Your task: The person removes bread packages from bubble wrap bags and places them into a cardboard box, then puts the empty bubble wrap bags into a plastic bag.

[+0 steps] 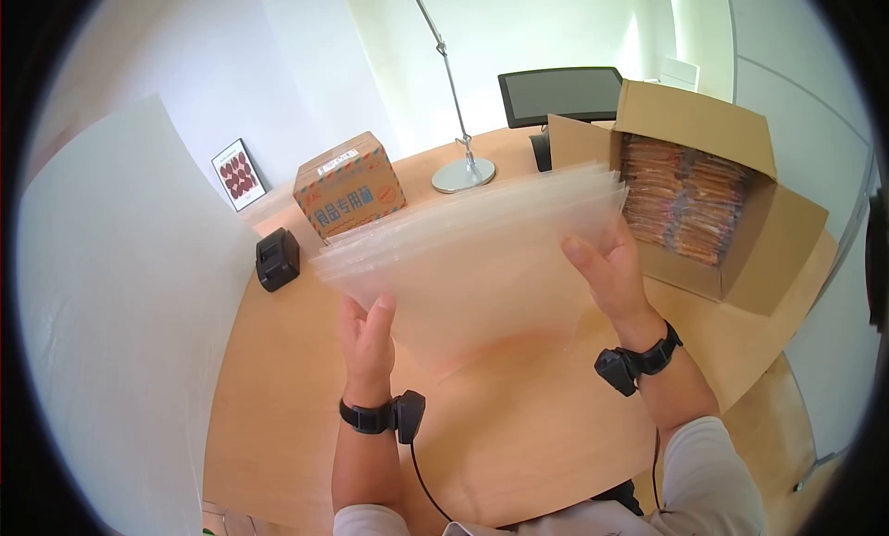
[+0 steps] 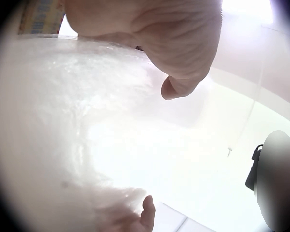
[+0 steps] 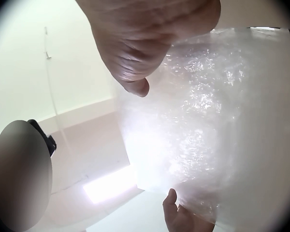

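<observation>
Between my two hands a stack of translucent plastic sheets (image 1: 482, 281) is held up over the wooden table (image 1: 278, 397). My left hand (image 1: 368, 346) grips its left side, thumb toward me and the other fingers partly hidden by the film. At the opposite side my right hand (image 1: 609, 272) holds it the same way, with the thumb on the near face. Several loose layers show along the far edge. Both wrist views show the shiny, wrinkled plastic (image 3: 198, 111) spread beside the thumbs.
An open cardboard box (image 1: 694, 110) full of packaged items stands back right, by a monitor (image 1: 560, 96). A printed carton (image 1: 352, 189), a lamp base (image 1: 463, 175) and a black device (image 1: 277, 260) line the back and left. Large whitish film (image 1: 120, 304) rises at far left.
</observation>
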Tool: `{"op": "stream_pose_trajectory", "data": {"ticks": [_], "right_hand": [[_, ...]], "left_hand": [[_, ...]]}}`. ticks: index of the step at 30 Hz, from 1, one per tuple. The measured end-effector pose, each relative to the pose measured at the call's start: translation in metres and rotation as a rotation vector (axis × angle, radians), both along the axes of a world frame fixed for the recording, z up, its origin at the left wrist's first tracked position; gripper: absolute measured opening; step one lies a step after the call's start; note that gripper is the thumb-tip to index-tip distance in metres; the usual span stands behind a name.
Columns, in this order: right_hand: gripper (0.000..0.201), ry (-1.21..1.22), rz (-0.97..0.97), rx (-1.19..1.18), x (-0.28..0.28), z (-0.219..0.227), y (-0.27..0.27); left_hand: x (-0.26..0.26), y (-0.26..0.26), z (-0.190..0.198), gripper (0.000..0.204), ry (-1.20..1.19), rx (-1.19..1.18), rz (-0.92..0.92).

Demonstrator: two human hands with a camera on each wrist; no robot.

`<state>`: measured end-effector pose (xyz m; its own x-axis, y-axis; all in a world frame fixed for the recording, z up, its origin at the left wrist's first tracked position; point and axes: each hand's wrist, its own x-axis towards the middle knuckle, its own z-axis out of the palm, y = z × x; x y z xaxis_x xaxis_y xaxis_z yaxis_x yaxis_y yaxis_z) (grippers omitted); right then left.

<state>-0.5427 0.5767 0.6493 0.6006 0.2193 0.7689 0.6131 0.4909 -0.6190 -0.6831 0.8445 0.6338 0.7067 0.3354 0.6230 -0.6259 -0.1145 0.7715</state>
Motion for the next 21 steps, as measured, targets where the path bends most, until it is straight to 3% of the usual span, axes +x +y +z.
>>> {"op": "stream_pose_trajectory", "data": {"ticks": [3, 5, 21], "right_hand": [[0.051, -0.021, -0.031, 0.012, 0.000, 0.001, 0.000], [0.049, -0.017, -0.004, 0.011, 0.002, -0.001, -0.002], [0.045, 0.000, -0.062, -0.073, 0.020, -0.015, 0.000]], "left_hand": [[-0.002, 0.004, -0.006, 0.045, 0.009, -0.064, 0.101], [-0.004, 0.003, -0.004, 0.058, 0.081, -0.041, 0.036], [0.014, 0.020, -0.028, 0.057, 0.040, 0.087, -0.053]]}}
